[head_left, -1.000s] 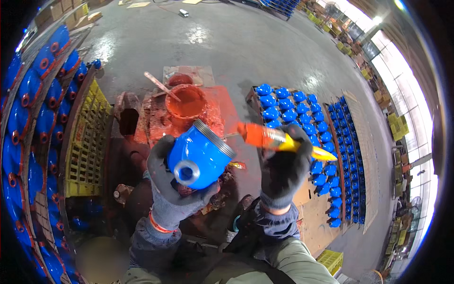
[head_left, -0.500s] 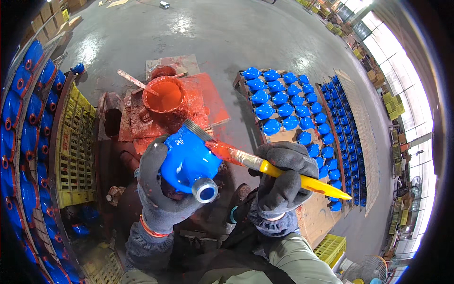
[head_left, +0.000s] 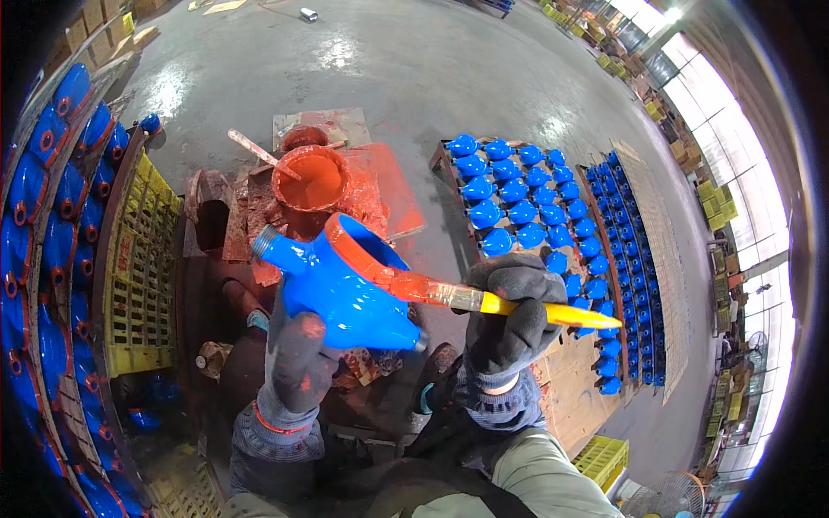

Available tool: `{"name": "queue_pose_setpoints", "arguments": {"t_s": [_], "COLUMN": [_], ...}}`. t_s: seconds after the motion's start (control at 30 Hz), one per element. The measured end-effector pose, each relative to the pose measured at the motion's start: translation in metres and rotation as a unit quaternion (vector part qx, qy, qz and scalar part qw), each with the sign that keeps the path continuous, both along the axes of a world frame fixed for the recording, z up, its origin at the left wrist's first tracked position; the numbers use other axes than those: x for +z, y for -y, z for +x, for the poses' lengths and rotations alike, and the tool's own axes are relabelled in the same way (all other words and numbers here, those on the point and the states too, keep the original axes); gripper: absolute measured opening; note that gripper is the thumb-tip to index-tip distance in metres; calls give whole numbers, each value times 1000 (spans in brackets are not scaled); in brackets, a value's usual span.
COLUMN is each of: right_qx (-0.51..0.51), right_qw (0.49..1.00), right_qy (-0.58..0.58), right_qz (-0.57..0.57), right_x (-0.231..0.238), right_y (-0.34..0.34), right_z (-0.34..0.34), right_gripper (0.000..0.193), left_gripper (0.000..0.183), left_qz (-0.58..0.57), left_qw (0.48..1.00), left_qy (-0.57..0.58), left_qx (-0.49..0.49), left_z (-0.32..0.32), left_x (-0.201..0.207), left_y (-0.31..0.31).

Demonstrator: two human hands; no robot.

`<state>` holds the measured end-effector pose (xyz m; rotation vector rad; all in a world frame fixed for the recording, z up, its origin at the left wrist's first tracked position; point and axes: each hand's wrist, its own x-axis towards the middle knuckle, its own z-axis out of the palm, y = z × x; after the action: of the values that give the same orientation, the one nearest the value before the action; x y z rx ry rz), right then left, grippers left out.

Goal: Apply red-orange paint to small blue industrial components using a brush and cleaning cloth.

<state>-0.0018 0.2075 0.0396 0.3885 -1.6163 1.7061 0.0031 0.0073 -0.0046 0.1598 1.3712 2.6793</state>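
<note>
In my gloved left hand [head_left: 302, 354] is a glossy blue metal housing [head_left: 345, 298], gripped from below and tilted so its wide round opening faces up and away. Orange-red paint coats the rim of that opening, and a bare threaded neck sticks out at the left. My right hand [head_left: 514, 302], also in a dark glove, is closed around the yellow handle of a paintbrush [head_left: 471, 299]. The brush's red-smeared bristles touch the housing's rim on its right side. Beyond the housing stands a bucket of red paint [head_left: 315, 180], with a paint-caked stick [head_left: 259, 151] leaning in it.
Paint-covered boards [head_left: 393, 186] lie under the bucket. Rows of blue housings [head_left: 488, 214] stand on a low platform to the right, with another rack [head_left: 626, 259] behind. At the left are a yellow crate [head_left: 142, 259] and stacked blue housings [head_left: 60, 242]. Grey floor [head_left: 414, 60] stretches ahead.
My left hand has turned the housing, so its painted opening now shows and the threaded neck points left. The brush has gone from the housing's top to the opening's rim.
</note>
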Motion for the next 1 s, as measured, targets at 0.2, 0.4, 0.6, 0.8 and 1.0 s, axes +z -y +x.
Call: {"name": "queue_pose_setpoints", "arguments": {"t_s": [0.2, 0.4, 0.6, 0.8, 1.0], "right_qx": [62, 208, 364, 463, 557], "right_qw": [995, 959, 890, 768, 651], "right_qy": [35, 87, 98, 145, 137], "right_qz": [-76, -171, -258, -417, -497], "right_x": [-8, -20, -49, -71, -77], "right_y": [4, -4, -22, -30, -21], "right_z": [-12, -25, -44, -58, -65], "right_gripper": [39, 33, 32, 26, 23], "left_gripper": [83, 95, 107, 103, 98], "left_qz": [186, 404, 428, 348, 430], "left_qw": [974, 870, 815, 815, 715], "left_qy": [127, 193, 193, 269, 341], "left_qx": [-29, -208, -339, -376, -432], "left_z": [-7, -5, 0, 17, 39], "left_x": [10, 16, -6, -10, -10], "left_y": [-6, -5, -8, -17, -34]}}
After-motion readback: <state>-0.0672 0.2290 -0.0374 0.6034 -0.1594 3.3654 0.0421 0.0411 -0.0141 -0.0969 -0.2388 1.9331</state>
